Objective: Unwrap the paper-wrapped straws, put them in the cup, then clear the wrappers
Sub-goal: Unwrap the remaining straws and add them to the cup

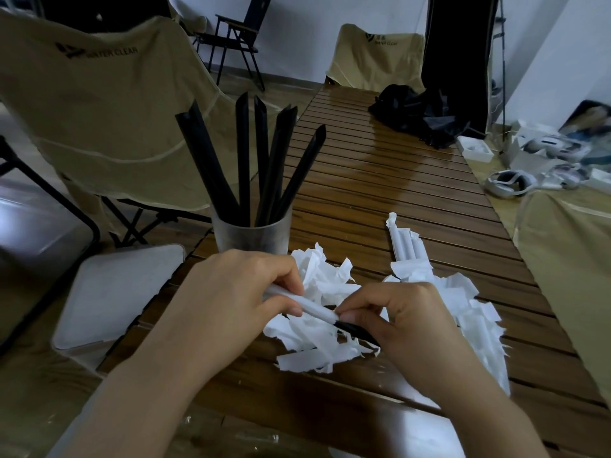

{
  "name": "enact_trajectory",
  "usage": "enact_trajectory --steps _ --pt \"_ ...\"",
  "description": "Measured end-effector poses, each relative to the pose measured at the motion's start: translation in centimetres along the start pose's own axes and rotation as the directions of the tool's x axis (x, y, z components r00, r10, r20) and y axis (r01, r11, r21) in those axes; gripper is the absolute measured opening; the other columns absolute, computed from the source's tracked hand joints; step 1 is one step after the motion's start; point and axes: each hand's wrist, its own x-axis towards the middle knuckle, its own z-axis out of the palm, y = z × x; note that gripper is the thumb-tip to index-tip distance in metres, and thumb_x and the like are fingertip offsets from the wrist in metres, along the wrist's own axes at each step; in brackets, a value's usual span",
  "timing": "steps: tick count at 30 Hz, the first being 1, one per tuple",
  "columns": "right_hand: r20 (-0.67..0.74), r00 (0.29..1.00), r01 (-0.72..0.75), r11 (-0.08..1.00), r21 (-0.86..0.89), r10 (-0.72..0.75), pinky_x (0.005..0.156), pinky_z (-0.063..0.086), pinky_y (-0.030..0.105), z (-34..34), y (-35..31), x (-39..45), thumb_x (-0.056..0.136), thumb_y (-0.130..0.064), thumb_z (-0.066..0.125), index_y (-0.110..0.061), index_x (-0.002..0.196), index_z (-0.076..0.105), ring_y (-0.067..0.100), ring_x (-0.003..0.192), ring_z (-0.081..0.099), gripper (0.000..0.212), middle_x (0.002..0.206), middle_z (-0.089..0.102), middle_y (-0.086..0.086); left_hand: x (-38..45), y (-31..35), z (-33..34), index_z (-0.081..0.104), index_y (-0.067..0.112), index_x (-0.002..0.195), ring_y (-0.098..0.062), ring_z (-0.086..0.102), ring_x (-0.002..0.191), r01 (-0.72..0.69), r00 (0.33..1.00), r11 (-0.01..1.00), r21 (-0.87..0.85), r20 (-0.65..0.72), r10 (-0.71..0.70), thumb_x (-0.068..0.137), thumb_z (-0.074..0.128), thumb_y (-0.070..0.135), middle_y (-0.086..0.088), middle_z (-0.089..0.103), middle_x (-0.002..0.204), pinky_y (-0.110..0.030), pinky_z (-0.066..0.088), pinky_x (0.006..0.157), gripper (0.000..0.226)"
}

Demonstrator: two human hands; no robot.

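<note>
Both hands work one straw near the front of the worktop. Left hand curls its fingers round the straw's white paper sleeve, thumb on top. Right hand pinches the torn edge of the sleeve between thumb and forefinger, where the glossy black tube comes bare and runs on under the palm toward the near right.

Under and behind the hands lies a heap of wrappers: thin, crumpled white paper in torn strips with ragged edges. To the right, a bundle of wrapped straws lies on the slats, smooth white cylinders side by side with twisted paper ends, partly buried in more scraps.

Just beyond the left hand stands the cup, a frosted, translucent cylinder. Six black straws stand in it, fanned out, their tips cut at a slant.

Dark brown wooden slats, slightly shiny, make up the worktop. A crumpled black bag lies at its far end. Beige fabric chairs stand to the left and beyond, and a pale lidded box sits at the near left.
</note>
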Motion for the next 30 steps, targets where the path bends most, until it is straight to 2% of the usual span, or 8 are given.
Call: enact_trajectory --steps 5,8,10,14,17,23,27,30 --pt "0.003 0.994 0.105 0.989 -0.103 -0.105 0.066 0.045 0.009 0.0 0.2 -0.1 0.082 -0.008 0.070 -0.025 0.077 0.073 0.001 0.077 0.060 0.019 0.068 0.062 -0.023 0.0 0.1 0.2 0.066 0.040 0.089 0.003 0.055 0.077 -0.040 0.999 0.999 0.001 -0.035 0.041 0.080 0.066 0.050 0.023 0.064 0.082 -0.008 0.029 0.059 0.013" --pt "-0.018 0.994 0.101 0.986 -0.130 -0.104 0.066 0.044 0.010 0.4 0.1 -0.2 0.085 -0.007 0.065 -0.024 0.078 0.066 0.003 0.079 0.057 0.018 0.071 0.060 -0.020 0.2 0.0 0.3 0.067 0.038 0.083 0.002 0.057 0.074 -0.093 0.993 0.995 0.028 -0.074 0.095 0.079 0.067 0.050 0.021 0.065 0.078 -0.011 0.039 0.059 0.013" --pt "-0.039 0.997 0.064 0.992 -0.107 -0.069 0.063 0.045 0.013 0.7 0.0 -0.1 0.088 -0.008 0.061 -0.025 0.078 0.060 0.005 0.071 0.057 0.021 0.072 0.060 -0.016 0.3 0.0 0.2 0.066 0.037 0.078 0.002 0.057 0.072 -0.122 0.986 0.992 0.045 -0.109 0.126 0.075 0.064 0.050 0.021 0.063 0.074 -0.012 0.042 0.058 0.014" --pt "-0.039 0.998 -0.043 0.999 -0.023 0.042 0.051 0.040 0.011 1.1 -0.3 -0.1 0.093 -0.006 0.053 -0.028 0.076 0.052 0.007 0.057 0.057 0.028 0.069 0.058 -0.009 0.5 0.4 0.0 0.068 0.032 0.075 0.002 0.057 0.067 -0.222 0.961 0.973 0.065 -0.152 0.230 0.073 0.075 0.040 0.018 0.064 0.071 -0.011 0.038 0.061 0.010" --pt "-0.049 0.994 -0.099 0.995 0.012 0.099 0.047 0.039 0.009 1.5 -0.5 -0.1 0.091 0.001 0.051 -0.026 0.075 0.051 0.011 0.058 0.057 0.030 0.065 0.058 -0.004 0.8 0.5 0.3 0.069 0.031 0.074 0.000 0.059 0.067 -0.268 0.948 0.961 0.074 -0.159 0.277 0.071 0.068 0.039 0.016 0.065 0.071 -0.017 0.042 0.059 0.009" --pt "-0.037 0.982 -0.184 0.982 0.045 0.186 0.042 0.042 0.019 2.2 -0.5 0.0 0.086 0.007 0.050 -0.025 0.073 0.048 0.025 0.064 0.062 0.035 0.074 0.057 0.002 0.8 0.5 0.3 0.069 0.029 0.068 0.000 0.057 0.064 -0.334 0.927 0.941 0.052 -0.163 0.338 0.071 0.069 0.034 0.016 0.065 0.068 -0.024 0.046 0.057 0.006" --pt "0.058 0.975 -0.222 0.957 0.188 0.215 0.044 0.044 0.022 1.2 -0.9 0.1 0.093 0.004 0.047 -0.024 0.079 0.053 0.018 0.054 0.063 0.031 0.076 0.060 0.005 0.8 0.3 0.2 0.069 0.034 0.068 0.002 0.059 0.066 -0.275 0.953 0.961 -0.001 -0.135 0.272 0.070 0.069 0.038 0.018 0.066 0.069 -0.020 0.046 0.056 0.005" --pt "0.146 0.979 -0.177 0.942 0.284 0.140 0.058 0.050 0.024 0.2 -1.0 0.0 0.093 -0.009 0.056 -0.030 0.093 0.061 0.011 0.056 0.063 0.022 0.073 0.067 -0.001 0.6 -0.2 0.4 0.069 0.035 0.074 0.004 0.060 0.070 -0.184 0.977 0.983 -0.027 -0.112 0.180 0.072 0.065 0.047 0.021 0.067 0.074 -0.018 0.048 0.059 0.013"
